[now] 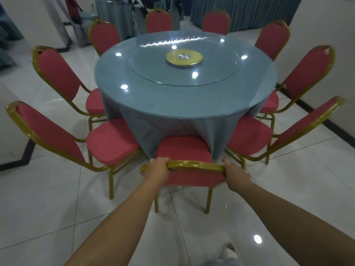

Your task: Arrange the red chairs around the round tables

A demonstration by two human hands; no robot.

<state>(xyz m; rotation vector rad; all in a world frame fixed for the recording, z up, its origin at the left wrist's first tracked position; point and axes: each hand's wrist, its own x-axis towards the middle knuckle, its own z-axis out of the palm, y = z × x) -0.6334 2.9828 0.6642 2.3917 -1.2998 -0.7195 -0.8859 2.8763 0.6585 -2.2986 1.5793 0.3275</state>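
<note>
Table legs hidden under the blue tablecloth. Far red chairs, upper frame: backrests only, seats behind the round table. Foot cropped at the bottom edge. Drapery cropped at the top edge.

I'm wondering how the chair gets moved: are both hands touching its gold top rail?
Touching. The head view shows the left hand and the right hand each curled round an end of the gold top rail of the red chair.

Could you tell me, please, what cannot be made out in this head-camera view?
Round table base: head view, hidden by the tablecloth.
Two far chairs, seats and legs: head view, behind the table.
Fingertips of left hand and right hand: head view, curled round the near chair backrest.
Foot: head view, cut by bottom edge.
</note>
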